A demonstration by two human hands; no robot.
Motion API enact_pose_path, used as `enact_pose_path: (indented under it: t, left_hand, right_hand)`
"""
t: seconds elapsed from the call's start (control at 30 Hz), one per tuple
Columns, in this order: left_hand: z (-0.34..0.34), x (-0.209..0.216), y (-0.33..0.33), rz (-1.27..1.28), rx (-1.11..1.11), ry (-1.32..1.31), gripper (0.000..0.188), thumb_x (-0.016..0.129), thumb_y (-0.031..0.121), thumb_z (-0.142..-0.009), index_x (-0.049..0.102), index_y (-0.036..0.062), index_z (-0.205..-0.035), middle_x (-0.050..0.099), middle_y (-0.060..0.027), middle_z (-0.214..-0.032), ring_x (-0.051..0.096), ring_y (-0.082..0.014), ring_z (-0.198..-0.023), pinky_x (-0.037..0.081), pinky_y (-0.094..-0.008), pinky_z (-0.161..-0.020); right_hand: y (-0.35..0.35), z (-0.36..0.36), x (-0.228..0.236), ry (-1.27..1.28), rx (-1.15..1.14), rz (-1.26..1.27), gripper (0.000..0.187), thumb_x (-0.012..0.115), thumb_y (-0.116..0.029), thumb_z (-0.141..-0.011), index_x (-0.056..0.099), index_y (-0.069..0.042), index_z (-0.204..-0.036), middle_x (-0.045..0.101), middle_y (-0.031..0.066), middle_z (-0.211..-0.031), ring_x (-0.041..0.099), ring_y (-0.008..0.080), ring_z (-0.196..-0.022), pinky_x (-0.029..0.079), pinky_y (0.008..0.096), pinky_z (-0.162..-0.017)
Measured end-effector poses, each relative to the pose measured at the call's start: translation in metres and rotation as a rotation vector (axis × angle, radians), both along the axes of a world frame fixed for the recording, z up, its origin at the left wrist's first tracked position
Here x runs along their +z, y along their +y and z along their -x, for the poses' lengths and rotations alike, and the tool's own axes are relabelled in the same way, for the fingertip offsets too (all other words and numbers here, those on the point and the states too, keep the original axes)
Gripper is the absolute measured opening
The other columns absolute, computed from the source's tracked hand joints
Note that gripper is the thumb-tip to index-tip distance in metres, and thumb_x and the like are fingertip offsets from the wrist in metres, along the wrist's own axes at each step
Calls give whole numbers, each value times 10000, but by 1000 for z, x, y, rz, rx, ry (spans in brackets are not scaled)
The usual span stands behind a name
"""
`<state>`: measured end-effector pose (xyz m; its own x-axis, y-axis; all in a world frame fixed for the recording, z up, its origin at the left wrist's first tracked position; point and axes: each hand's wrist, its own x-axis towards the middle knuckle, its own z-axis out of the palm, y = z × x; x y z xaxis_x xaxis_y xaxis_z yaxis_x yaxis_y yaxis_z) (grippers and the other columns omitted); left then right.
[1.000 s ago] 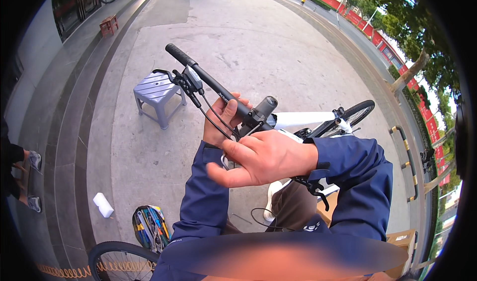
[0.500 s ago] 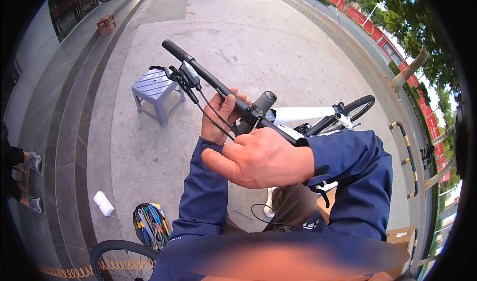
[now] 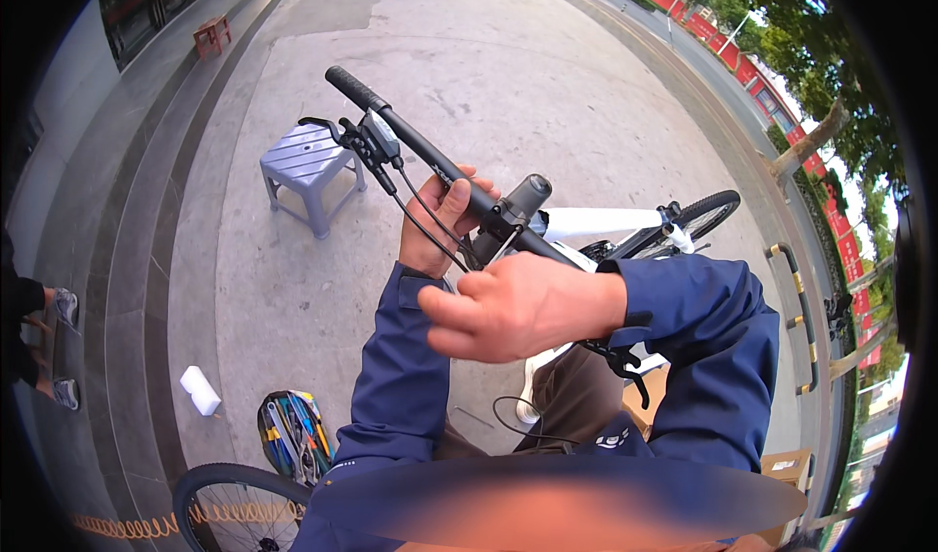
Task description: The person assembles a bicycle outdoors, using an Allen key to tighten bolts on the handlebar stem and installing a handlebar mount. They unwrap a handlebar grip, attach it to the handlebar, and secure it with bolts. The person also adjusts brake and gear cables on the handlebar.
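Observation:
A black bicycle handlebar (image 3: pixel 422 148) slants across the middle, with a grip, a brake lever (image 3: pixel 325 130) and cables at its far left end. My left hand (image 3: pixel 433 222) is closed around the bar just left of the stem (image 3: pixel 528 195), thumb on top. My right hand (image 3: pixel 523 308) is closed, its back toward me, on a thin metal hex key (image 3: pixel 505 245) that reaches up to the stem clamp. The fist hides most of the key. Behind the stem runs the white-wrapped frame (image 3: pixel 596 223), ending at the rear wheel (image 3: pixel 711 215).
A grey plastic stool (image 3: pixel 311 166) stands beyond the bar's left end. An open tool bag (image 3: pixel 296 437), white foam (image 3: pixel 200 391) and a loose wheel (image 3: pixel 239 508) lie at lower left. Steps (image 3: pixel 127 288) run along the left, where a person's feet (image 3: pixel 64 347) show. Cardboard (image 3: pixel 787 469) sits at lower right.
My right fist has shifted slightly right and turned, showing more of the hex key. The handlebar's left end has swung a little up and right. My left hand keeps its hold.

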<state>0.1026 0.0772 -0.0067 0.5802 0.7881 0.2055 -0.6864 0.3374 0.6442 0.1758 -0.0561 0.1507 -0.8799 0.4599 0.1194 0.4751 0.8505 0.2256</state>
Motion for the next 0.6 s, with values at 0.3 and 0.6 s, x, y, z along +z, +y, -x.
enact_pose_path:
  t: [0.3,0.6]
  left_hand:
    - [-1,-4,0,-8,12,15,472,710,324,-1096,584,-9,-1405,752,-154,-1205,767,-287,-1133,673,-414,-952]
    - [-1,-6,1,-34,14,-2,443,713,309,-1094,601,-3,-1388,753,-157,-1213,769,-288,-1133,679,-416,-944]
  right_hand:
    - [1,-20,-17,112,-129,43,429,690,-132,-874,606,-69,-1290,537,53,-770,668,195,-604,509,376,-464]
    - [-31,-4,-35,34,-77,-277,497,688,-108,-973,606,-224,-1450,444,-38,-800,466,93,-642,344,244,-514]
